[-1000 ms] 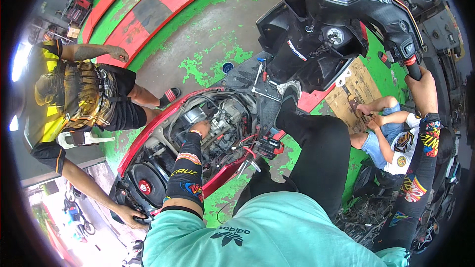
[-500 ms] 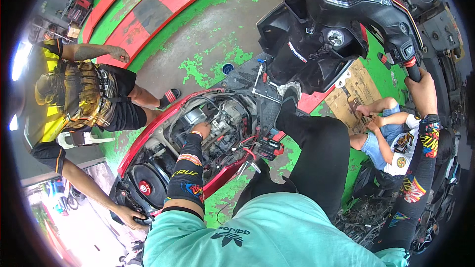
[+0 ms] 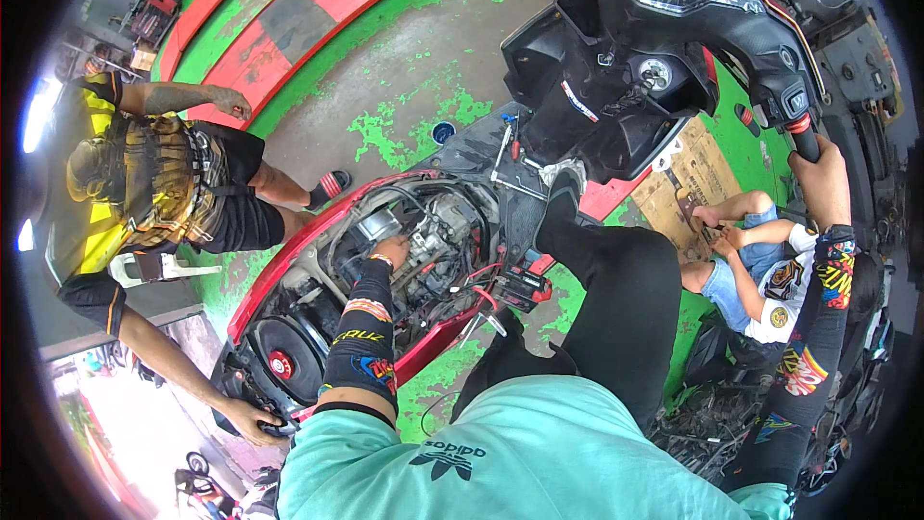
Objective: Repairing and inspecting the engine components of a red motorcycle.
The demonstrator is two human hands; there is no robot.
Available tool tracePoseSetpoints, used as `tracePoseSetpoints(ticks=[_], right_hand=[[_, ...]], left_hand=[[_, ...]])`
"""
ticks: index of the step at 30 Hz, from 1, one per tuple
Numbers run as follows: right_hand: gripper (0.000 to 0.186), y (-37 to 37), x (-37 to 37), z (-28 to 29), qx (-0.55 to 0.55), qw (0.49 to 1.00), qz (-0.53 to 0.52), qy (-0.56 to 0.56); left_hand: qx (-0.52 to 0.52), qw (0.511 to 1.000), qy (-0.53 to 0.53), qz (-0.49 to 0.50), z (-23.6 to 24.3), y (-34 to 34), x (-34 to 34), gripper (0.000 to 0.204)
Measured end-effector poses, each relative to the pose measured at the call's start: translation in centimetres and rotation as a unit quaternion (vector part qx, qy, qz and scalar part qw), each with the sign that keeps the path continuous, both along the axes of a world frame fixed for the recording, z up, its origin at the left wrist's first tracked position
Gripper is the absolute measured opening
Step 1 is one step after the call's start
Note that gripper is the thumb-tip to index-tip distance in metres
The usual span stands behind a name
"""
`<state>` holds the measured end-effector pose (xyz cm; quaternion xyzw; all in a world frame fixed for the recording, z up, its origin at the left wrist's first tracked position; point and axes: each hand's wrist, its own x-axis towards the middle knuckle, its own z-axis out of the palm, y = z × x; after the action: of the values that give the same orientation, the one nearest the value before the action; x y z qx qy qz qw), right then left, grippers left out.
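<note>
A red scooter (image 3: 435, 351) stands partly stripped, with its seat off and its engine bay (image 3: 423, 241) exposed. Into that bay reaches my left hand (image 3: 393, 250), next to the metal engine parts; its fingers look curled, and whatever they hold is hidden. My right hand (image 3: 821, 181) is wrapped round the black handlebar grip (image 3: 805, 143) at the upper right. A red and black battery (image 3: 523, 287) sits at the side of the bay, with red leads near it. Behind the bay lies a round black cap with a red centre (image 3: 280, 365).
A co-worker (image 3: 144, 183) stands at the left, one hand on the scooter's tail. Another person (image 3: 760, 270) sits at the right beside cardboard (image 3: 688, 183). Tools (image 3: 510, 149) lie on the footboard, near a blue cup (image 3: 443, 133). A red ramp (image 3: 289, 29) crosses behind.
Both my hands keep their places, the left in the engine bay and the right on the handlebar grip. Beyond the doorway at lower left, the vehicles seen outside differ.
</note>
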<state>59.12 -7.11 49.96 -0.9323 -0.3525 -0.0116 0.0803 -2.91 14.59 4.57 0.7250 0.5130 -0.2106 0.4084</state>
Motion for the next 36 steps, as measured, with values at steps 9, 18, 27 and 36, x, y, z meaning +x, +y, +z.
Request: tracePoseSetpoints(ticks=[9,18,27,36], right_hand=[[0.039,-0.1,-0.2,0.0,0.005,1.0,0.001,-0.011],[0.041,0.3,-0.4,0.0,0.015,1.0,0.011,-0.001],[0.043,0.1,-0.4,0.2,0.007,1.0,0.001,-0.006],[0.039,0.2,0.2,-0.7,0.019,1.0,0.024,-0.004]], left_hand=[[0.025,0.999,-0.017,-0.037,-0.9,0.0,-0.6,0.045],[0.049,0.998,-0.031,0.004,-0.1,-0.4,-0.6,0.043],[0.034,0.999,-0.017,0.03,1.4,-0.7,0.9,0.042],[0.059,0.997,-0.016,0.038,1.7,-1.3,-0.1,0.043]])
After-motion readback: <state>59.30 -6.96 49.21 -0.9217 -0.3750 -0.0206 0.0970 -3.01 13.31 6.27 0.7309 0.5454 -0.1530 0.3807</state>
